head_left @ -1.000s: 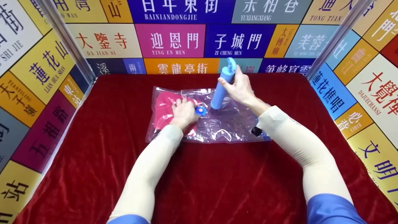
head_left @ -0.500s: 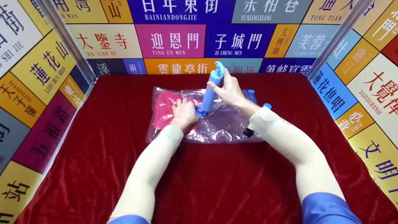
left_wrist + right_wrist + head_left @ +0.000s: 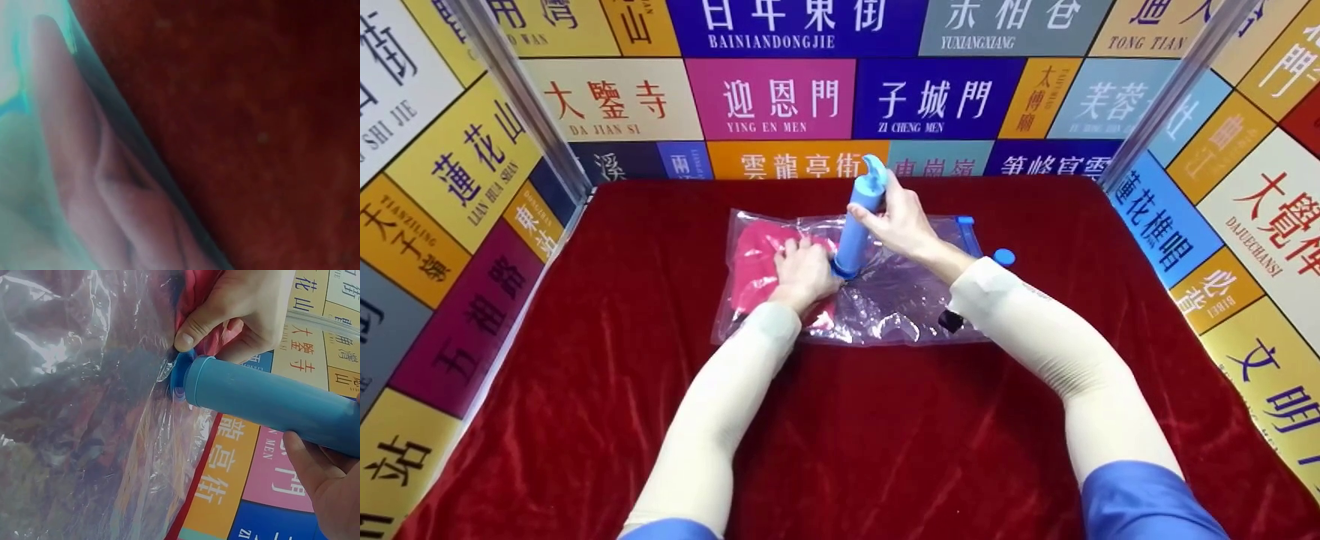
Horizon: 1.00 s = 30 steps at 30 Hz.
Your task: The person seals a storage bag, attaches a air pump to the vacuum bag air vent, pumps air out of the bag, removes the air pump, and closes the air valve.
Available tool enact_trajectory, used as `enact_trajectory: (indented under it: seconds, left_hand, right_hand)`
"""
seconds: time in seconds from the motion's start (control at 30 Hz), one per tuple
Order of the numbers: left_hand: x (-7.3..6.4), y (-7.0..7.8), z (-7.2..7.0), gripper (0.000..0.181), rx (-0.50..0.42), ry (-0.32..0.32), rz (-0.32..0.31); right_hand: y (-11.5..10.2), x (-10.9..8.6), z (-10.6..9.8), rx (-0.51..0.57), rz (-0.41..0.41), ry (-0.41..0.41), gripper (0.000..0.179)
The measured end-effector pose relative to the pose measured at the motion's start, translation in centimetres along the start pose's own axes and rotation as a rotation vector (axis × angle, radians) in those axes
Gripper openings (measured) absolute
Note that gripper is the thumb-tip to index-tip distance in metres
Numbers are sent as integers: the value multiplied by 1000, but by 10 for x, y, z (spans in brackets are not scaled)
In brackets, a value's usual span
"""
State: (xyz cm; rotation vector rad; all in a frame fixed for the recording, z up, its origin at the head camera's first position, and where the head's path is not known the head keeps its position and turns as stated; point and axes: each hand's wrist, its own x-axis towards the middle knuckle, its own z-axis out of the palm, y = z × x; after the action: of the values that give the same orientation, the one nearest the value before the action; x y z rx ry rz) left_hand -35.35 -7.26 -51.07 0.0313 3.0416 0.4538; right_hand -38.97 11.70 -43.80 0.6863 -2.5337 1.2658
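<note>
A clear plastic vacuum storage bag (image 3: 915, 307) lies on the table with folded pink cloth (image 3: 751, 259) in its left part. My right hand (image 3: 906, 217) grips a blue hand pump (image 3: 853, 232) near its top. The pump stands tilted, its lower end right at the bag's blue round valve (image 3: 180, 377). Beside the valve, my left hand (image 3: 804, 270) pinches the bag over the cloth. In the right wrist view its thumb (image 3: 191, 336) presses at the valve's edge. The left wrist view has only blurred fingers (image 3: 67, 129) along the bag's edge.
A dark red velvet cloth (image 3: 915, 442) covers the table. At the bag's right end lie a blue strip (image 3: 969, 234) and a round blue piece (image 3: 1003, 257). Walls of coloured sign panels (image 3: 769, 97) enclose the back and both sides.
My right hand has brought the pump left and down, from above the bag's middle onto the valve, which its end now covers. My left hand has stayed in place.
</note>
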Motion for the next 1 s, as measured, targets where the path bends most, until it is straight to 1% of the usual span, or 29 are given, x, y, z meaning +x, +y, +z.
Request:
enact_trajectory:
  seconds: [0.13, 0.3, 0.4, 0.5, 0.6, 0.73, 0.9, 1.0]
  left_hand:
    - [-1, -1, 0, 57, -11, 8, -1]
    - [1, -2, 2, 58, -21, 12, -6]
    - [3, -3, 2, 58, -42, 4, -4]
    - [4, -6, 3, 57, -65, -6, 0]
    - [4, -6, 2, 58, -64, -5, 1]
    - [4, -6, 0, 60, -54, -1, -5]
    - [3, -5, 0, 59, -61, 2, 0]
    - [2, -4, 2, 59, -67, 1, 4]
  right_hand:
    - [0, 1, 1, -18, -11, -6, 77]
    - [-1, 5, -1, -48, -19, -39, 83]
    - [-3, 9, -5, -103, -20, -48, 80]
    - [-4, 13, -8, -135, -14, -53, 71]
    - [-6, 17, -13, -120, -5, -74, 69]
    - [-10, 22, -17, -80, 2, -134, 73]
    - [-14, 27, -22, -61, 1, -202, 62]
    - [-14, 27, -23, -66, 14, -206, 56]
